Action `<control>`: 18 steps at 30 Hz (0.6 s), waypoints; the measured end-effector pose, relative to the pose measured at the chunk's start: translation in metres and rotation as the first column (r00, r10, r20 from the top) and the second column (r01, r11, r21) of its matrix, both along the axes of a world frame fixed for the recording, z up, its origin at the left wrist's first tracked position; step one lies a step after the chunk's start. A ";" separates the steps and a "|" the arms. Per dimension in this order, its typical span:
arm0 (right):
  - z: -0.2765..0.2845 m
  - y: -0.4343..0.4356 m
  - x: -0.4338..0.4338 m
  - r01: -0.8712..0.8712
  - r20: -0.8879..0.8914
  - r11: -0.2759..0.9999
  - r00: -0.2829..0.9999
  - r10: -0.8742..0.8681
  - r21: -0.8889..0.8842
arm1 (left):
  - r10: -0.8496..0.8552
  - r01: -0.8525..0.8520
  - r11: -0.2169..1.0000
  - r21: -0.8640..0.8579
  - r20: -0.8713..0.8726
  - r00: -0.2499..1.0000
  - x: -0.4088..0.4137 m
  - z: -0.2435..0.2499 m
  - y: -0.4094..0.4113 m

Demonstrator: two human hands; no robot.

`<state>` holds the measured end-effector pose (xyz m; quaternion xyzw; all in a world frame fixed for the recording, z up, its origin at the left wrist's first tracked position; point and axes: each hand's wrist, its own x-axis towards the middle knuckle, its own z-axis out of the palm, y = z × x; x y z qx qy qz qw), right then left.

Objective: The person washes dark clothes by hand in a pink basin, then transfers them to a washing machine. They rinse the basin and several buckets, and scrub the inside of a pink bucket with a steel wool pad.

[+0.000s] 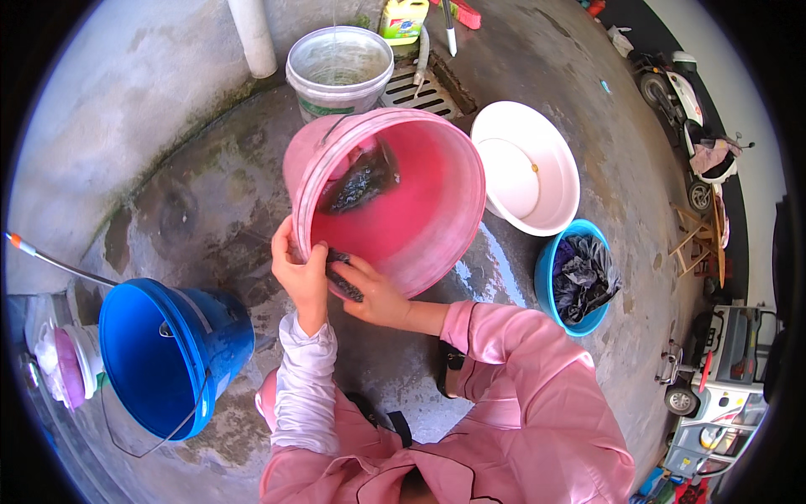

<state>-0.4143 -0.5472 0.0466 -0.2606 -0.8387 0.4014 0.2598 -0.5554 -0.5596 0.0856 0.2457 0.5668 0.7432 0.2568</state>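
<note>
A pink plastic bucket is tilted in front of me, its wide mouth facing me. My left hand grips its near-left rim, with the thumb on the inner side. In my right hand is a dark, rough scrubbing pad, pressed against the rim beside the left thumb. The fingers partly cover the pad. Deep inside the bucket is a dark, shiny wet patch; I cannot tell what it is.
A thin water stream falls into a whitish bucket beside a floor drain. A white basin and a blue basin holding black plastic stand right. Left lies a blue bucket. A yellow jug stands behind; scooters stand far right.
</note>
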 end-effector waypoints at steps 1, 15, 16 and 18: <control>0.001 -0.005 -0.007 -0.011 -0.042 1.000 0.999 0.011 0.001 | 0.018 -0.021 0.999 -0.025 -0.116 0.993 -0.001 0.004 -0.002; -0.127 0.091 -0.091 -0.299 0.291 0.948 0.902 0.319 -0.110 | -0.120 -0.075 0.938 -0.339 -0.520 0.846 -0.051 0.062 -0.033; -0.143 0.112 -0.106 -0.260 0.395 0.965 0.886 0.243 -0.009 | -0.119 -0.089 0.939 -0.333 -0.556 0.823 -0.049 0.065 -0.033; -0.161 0.147 -0.129 -0.198 0.547 0.969 0.833 0.086 0.150 | -0.126 -0.085 0.937 -0.338 -0.555 0.822 -0.049 0.065 -0.035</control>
